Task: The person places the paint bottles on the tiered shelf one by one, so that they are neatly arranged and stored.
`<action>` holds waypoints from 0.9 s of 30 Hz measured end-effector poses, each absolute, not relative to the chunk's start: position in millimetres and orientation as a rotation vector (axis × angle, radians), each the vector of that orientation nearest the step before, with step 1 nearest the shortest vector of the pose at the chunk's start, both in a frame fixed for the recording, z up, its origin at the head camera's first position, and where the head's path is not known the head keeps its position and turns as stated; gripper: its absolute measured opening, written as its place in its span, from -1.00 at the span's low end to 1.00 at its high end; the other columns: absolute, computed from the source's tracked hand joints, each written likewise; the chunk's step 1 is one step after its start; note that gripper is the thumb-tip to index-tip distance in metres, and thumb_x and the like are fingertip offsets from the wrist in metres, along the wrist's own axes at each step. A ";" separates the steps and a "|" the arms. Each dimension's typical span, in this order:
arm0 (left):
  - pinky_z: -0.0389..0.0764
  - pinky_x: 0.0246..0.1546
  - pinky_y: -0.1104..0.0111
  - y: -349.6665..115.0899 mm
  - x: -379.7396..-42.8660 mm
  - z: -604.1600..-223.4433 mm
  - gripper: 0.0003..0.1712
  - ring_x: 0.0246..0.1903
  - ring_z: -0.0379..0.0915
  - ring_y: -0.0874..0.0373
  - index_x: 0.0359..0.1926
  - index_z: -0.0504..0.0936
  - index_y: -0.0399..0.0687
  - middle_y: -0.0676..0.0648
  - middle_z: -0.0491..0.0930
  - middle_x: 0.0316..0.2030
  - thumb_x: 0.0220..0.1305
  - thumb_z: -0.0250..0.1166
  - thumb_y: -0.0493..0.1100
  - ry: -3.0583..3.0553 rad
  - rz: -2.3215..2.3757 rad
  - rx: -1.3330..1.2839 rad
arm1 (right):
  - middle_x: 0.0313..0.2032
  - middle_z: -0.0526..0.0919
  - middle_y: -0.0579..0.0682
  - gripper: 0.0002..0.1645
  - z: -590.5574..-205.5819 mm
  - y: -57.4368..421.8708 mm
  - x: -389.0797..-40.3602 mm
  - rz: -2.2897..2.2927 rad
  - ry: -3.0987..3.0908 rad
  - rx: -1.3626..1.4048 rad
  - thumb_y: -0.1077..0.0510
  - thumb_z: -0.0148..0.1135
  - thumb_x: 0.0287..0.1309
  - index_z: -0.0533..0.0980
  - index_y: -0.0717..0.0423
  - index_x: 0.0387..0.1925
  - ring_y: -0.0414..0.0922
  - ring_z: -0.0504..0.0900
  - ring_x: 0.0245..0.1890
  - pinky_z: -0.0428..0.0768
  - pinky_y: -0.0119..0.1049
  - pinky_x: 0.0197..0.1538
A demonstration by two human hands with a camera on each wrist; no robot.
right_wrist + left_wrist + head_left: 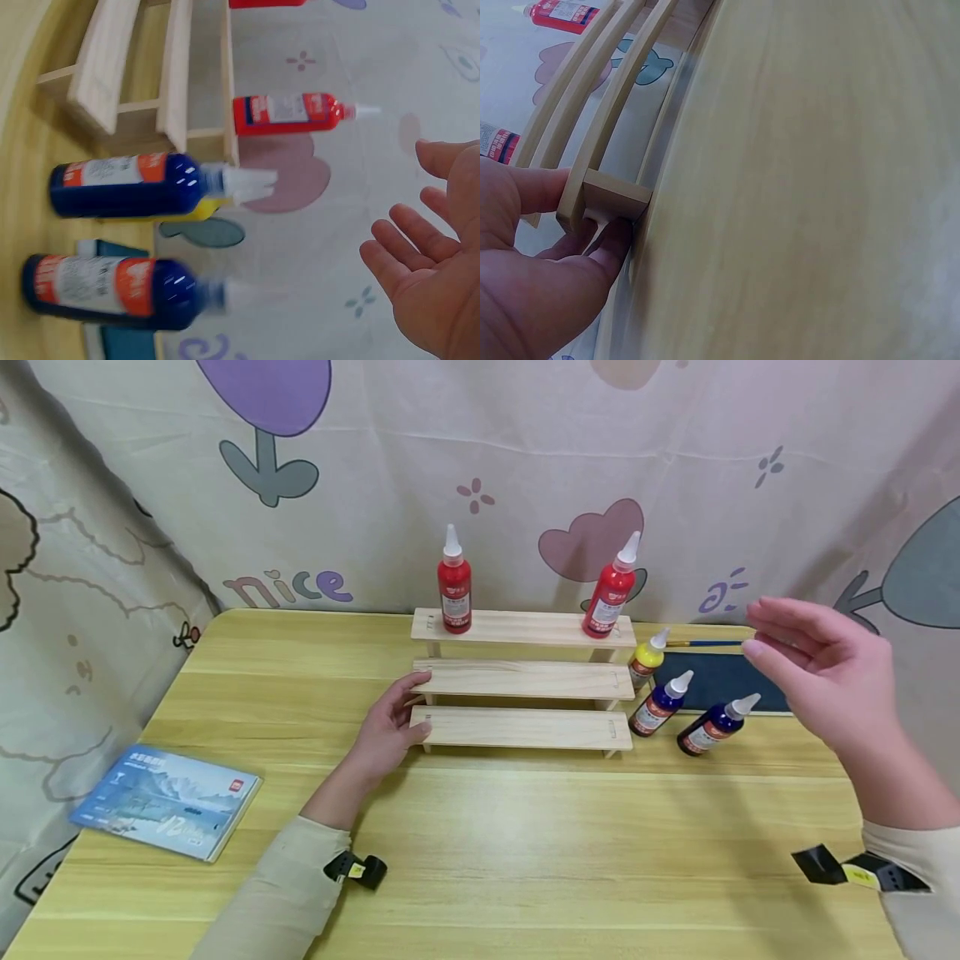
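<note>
A three-tier wooden stand (525, 679) is on the table, and my left hand (381, 727) grips its left end. In the left wrist view, the thumb lies along the lowest tier and the fingers (615, 244) curl beneath it. Two red bottles with white nozzles stand on the top tier, one red bottle (455, 593) at the left and another red bottle (609, 597) at the right. My right hand (832, 681) is in the air at the right, holding nothing, its fingers extended. Nearest below it is a dark blue bottle (708, 729).
Beside the stand's right end are another dark blue bottle (660, 706) and a yellow bottle (647, 660). A paintbrush (705, 643) lies by a dark flat board (720, 681) behind them. At the table's left lies a blue-covered book (168, 802). A patterned cloth (390, 468) hangs behind.
</note>
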State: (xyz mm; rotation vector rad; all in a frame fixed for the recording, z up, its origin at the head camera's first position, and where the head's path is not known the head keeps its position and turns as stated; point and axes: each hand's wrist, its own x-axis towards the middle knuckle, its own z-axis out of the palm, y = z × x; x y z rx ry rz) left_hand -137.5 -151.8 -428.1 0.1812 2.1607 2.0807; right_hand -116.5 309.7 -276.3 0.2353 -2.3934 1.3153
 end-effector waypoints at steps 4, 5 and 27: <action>0.40 0.24 0.20 -152.1 -137.3 -428.0 -0.15 0.24 0.32 -0.07 0.43 0.35 0.06 -0.16 0.36 0.29 0.20 0.20 -0.63 2.173 2.075 0.196 | 0.11 0.63 0.01 -0.44 -292.2 323.0 -107.1 1.306 -2.414 0.161 0.45 0.32 0.16 0.54 0.22 0.22 -0.25 0.59 0.07 0.49 -0.60 -0.02; 0.39 0.24 0.20 -152.1 -137.4 -427.9 -0.15 0.24 0.32 -0.06 0.43 0.35 0.06 -0.16 0.36 0.29 0.20 0.20 -0.63 2.173 2.075 0.201 | 0.11 0.63 0.00 -0.44 -296.0 325.7 -105.0 1.309 -2.419 0.138 0.44 0.33 0.17 0.53 0.22 0.23 -0.25 0.59 0.08 0.49 -0.60 -0.02; 0.34 0.28 0.08 -151.9 -138.0 -429.1 -0.15 0.25 0.31 -0.09 0.43 0.34 0.01 -0.20 0.34 0.31 0.19 0.18 -0.66 2.148 2.092 0.183 | -0.02 0.65 -0.25 -0.46 -390.2 359.5 -90.5 1.617 -2.410 -0.038 0.43 0.38 0.13 0.52 0.29 0.18 -0.39 0.62 -0.05 0.53 -0.60 -0.09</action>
